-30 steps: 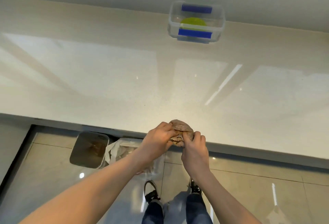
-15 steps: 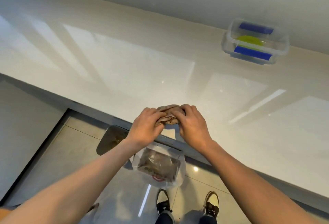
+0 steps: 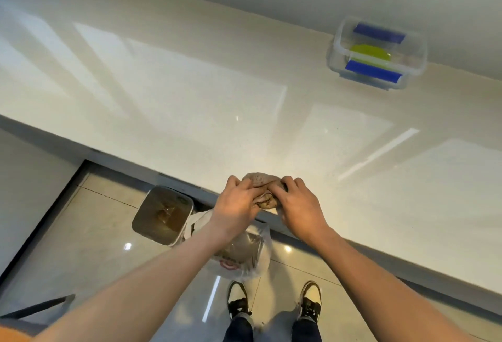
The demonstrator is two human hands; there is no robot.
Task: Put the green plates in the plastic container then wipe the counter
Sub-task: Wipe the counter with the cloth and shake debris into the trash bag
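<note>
A crumpled brownish cloth (image 3: 262, 188) is bunched at the near edge of the counter (image 3: 190, 102), and it is gripped from both sides: the left hand (image 3: 237, 204) is closed on its left part with the fingers curled over the top, and the right hand (image 3: 296, 205) is closed on its right part in the same way. The cloth is seen to overhang the counter's near edge slightly, though whether its underside rests flat on the surface cannot be told. At the far right of the counter, against the wall, the plastic container (image 3: 377, 54) with blue clips is found, well apart from the hands, and green plates (image 3: 369, 52) are visible inside it; how many are stacked there cannot be made out. No other green plate is seen on the counter, so the first part of the task is judged to be done and the wiping step is taken to be the one in hand, apparently at the stage of gathering or folding the cloth. For the next move, the cloth would need to be pressed flat on the surface and drawn across the broad bare stretch to the left and far side. On the floor below the near edge, a bin (image 3: 163, 215) and a plastic bag (image 3: 244, 254) are seen.
</note>
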